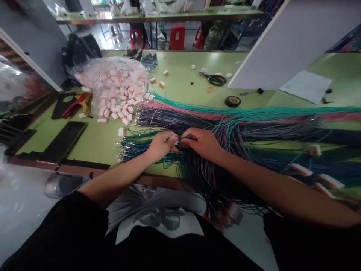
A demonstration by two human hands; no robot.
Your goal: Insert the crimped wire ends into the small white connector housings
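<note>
Over the near part of the green table, my left hand (163, 144) is pinched on a small white connector (177, 142). Its fingertips nearly meet those of my right hand (199, 140), closed on dark wires (186, 137). Long bundles of teal wires (270, 110), pink and dark wires run across the table behind and beside my hands. Their metal-tipped ends (122, 148) lie left of my left hand. More wires hang over the front edge below my right hand. The exact contact between wire and connector is too small to tell.
A clear bag (113, 77) spills white-orange connectors at the back left. Pliers (76, 105) and a dark phone-like slab (63, 142) lie left. Scissors (213, 78) and black tape (232, 101) are behind the wires. Grey partitions (296, 41) flank the table; red stools (177, 37) stand beyond.
</note>
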